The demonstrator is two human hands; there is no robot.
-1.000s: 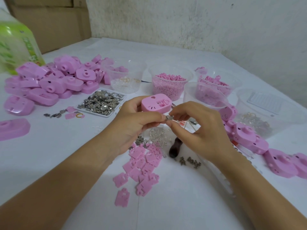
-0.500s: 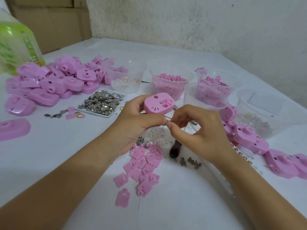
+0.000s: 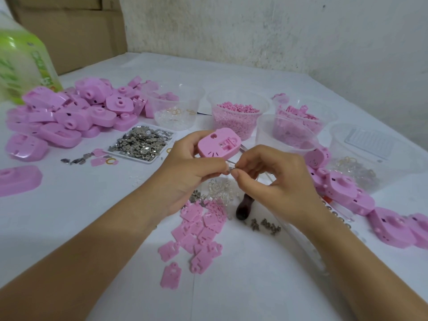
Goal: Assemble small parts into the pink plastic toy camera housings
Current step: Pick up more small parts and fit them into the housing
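Observation:
My left hand [image 3: 188, 169] grips a pink camera housing [image 3: 218, 144] above the table's middle, its slotted face turned up. Close against it, my right hand [image 3: 269, 179] pinches a small metal part [image 3: 230, 169] between thumb and forefinger, just below the housing's near edge. The left thumb touches the same spot. Flat pink plates [image 3: 199, 230] lie scattered below my hands, beside a heap of small clear parts [image 3: 222, 187].
A pile of pink housings [image 3: 69, 114] fills the left; more housings [image 3: 347, 193] line the right. A tray of metal pieces [image 3: 141, 142] and several clear cups [image 3: 238, 114] stand behind my hands. A dark-handled tool [image 3: 243, 208] and loose metal clips [image 3: 266, 224] lie near my right wrist.
The housing has tilted so its slotted face shows more. My right fingers have closed in tighter on the small metal part against my left thumb.

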